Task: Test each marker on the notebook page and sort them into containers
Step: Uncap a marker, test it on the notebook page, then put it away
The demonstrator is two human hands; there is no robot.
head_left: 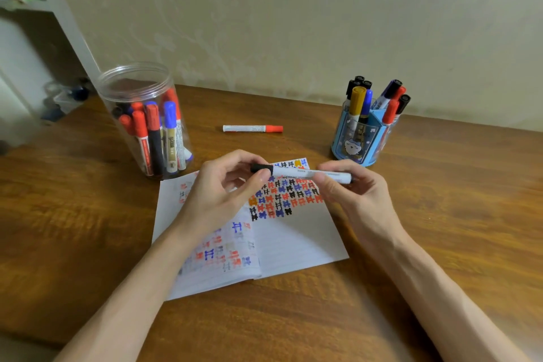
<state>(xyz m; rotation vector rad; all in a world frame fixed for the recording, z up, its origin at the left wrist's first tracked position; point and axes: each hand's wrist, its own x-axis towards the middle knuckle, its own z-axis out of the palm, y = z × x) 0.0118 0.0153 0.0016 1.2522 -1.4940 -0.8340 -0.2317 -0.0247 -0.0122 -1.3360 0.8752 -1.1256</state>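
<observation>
A white marker with a black cap (293,172) lies level between both hands above the open notebook (296,241). My left hand (223,191) pinches the black cap end. My right hand (349,188) grips the white barrel near its other end. The notebook's right page carries rows of red, blue, black and orange test marks. A clear plastic jar (144,117) at the left holds several red, blue and black markers. A blue pen holder (367,132) at the right holds several more. A red-capped marker (252,128) lies loose on the table behind the notebook.
The wooden table (440,214) runs up to a pale wall at the back. A white shelf unit (58,9) stands at the far left, with small items on the floor beside it.
</observation>
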